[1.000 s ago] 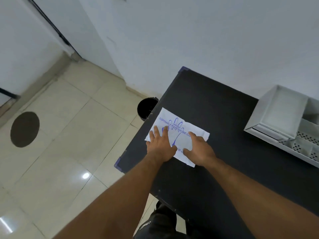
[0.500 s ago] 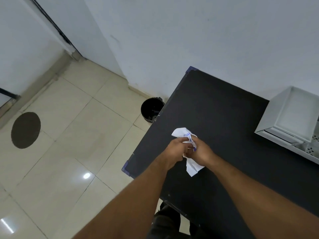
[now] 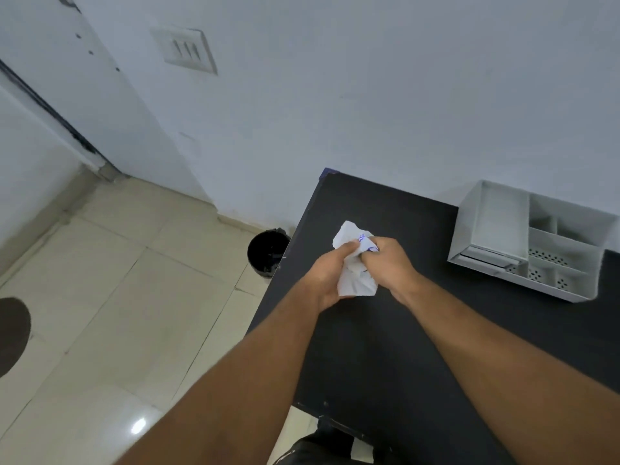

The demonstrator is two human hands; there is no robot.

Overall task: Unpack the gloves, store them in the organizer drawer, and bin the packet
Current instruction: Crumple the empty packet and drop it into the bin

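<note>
A white packet [image 3: 355, 280] with blue print is crumpled between both hands above the left part of the black table [image 3: 385, 347]. My left hand [image 3: 327, 275] grips its left side and my right hand [image 3: 391, 265] grips its right side. A white desk organizer [image 3: 533, 239] with compartments and a low drawer at its front stands at the table's far right. A black bin [image 3: 266, 251] stands on the floor just left of the table, against the wall. No gloves are visible.
The white wall runs behind the table with a switch plate [image 3: 184, 50] high up. Beige floor tiles [image 3: 117, 313] spread to the left, with a dark round mat [image 3: 11, 333] at the far left edge.
The packet lay flat on the table under both hands a second ago. Both hands have since gathered it, crumpled it and lifted it off the table.
</note>
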